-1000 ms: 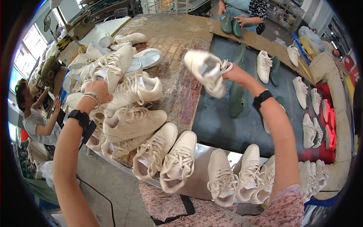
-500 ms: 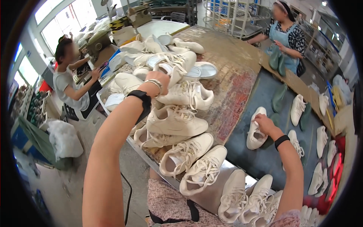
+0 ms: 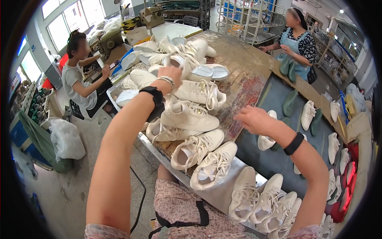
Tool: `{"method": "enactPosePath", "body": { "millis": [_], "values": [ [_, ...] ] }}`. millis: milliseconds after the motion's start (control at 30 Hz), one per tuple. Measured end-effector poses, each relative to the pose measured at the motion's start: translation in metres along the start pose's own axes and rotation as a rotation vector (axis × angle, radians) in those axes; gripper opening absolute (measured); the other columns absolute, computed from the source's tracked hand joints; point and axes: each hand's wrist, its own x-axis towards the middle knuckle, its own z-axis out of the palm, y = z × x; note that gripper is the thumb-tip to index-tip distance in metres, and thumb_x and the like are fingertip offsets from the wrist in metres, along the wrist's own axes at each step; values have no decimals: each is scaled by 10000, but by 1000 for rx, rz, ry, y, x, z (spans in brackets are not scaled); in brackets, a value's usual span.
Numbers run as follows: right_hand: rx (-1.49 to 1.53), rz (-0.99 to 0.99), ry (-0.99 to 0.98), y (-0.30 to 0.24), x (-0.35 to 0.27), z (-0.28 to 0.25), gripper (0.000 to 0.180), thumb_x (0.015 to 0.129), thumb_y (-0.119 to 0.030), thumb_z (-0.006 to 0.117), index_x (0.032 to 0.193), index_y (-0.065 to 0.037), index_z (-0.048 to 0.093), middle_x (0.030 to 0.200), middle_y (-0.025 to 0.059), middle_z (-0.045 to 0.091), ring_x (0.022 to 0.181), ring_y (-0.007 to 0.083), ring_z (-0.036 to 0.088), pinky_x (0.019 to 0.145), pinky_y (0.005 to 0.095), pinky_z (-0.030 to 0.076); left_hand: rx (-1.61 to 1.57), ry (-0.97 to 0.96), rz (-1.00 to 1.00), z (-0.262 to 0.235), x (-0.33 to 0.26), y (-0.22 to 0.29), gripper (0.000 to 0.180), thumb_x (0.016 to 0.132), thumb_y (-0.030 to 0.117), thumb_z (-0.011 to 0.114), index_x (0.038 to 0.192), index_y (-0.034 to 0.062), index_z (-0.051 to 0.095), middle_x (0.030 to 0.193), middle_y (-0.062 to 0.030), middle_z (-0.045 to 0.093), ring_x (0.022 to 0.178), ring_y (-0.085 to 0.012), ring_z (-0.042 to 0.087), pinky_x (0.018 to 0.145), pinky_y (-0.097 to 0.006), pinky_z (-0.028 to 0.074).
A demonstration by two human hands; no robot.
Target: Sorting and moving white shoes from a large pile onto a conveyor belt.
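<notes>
Shoes (image 3: 243, 195) stand in a row at the lower right of the frame along the metal edge (image 3: 219, 189), and a laced pair (image 3: 227, 154) sits near bottom centre. Past these, right of centre, the right hand (image 3: 252, 118) hangs empty, fingers loosely curled, over the line where the board (image 3: 242, 71) meets the dark belt (image 3: 276, 165). A belt shoe (image 3: 266, 143) lies beneath, partly hidden by that forearm. Farther up, above centre, the left hand (image 3: 171, 75) grasps a cream shoe (image 3: 189, 55) near its opening, over the pile (image 3: 139, 77); blur keeps me from making out each finger.

I'd judge the step in hand to be lifting that one shoe from the pile. The next move would call for a firm hold and a clean lift, with the right hand free to help.

Neighbouring shoes crowd close, and loose laces might snag. On the belt's right side, green lasts (image 3: 289, 102) lie among more shoes, taking up room. Beyond, a co-worker (image 3: 81, 75) sits at upper left; another (image 3: 298, 44) is at upper right, behind upright lasts (image 3: 291, 71), with a wire rack (image 3: 248, 22) at the top.
</notes>
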Motion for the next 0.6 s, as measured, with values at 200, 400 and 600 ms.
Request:
{"method": "enactPosePath", "body": {
  "millis": [200,400,600],
  "values": [
    [13,182,-248,36,-43,17,300,807,-103,585,1100,-114,647,1044,96,601,1036,303,556,854,409,490,-85,184,-183,-35,-9,-29,379,722,398,688,851,43,714,898,-170,687,851,-328,669,729,-421,534],
    [-14,312,-136,77,32,32,309,807,-115,575,1110,-99,636,1154,110,570,1079,308,539,885,413,477,-201,217,-379,44,-10,-35,338,797,400,667,870,74,711,943,-147,684,894,-311,656,771,-438,511],
    [130,127,467,81,174,35,569,726,-194,703,1263,-128,525,1272,129,496,1168,352,481,933,439,459,-279,750,-299,103,-7,-10,362,763,370,703,742,9,686,771,-125,649,952,-275,583,702,-417,465]
  ]
}}
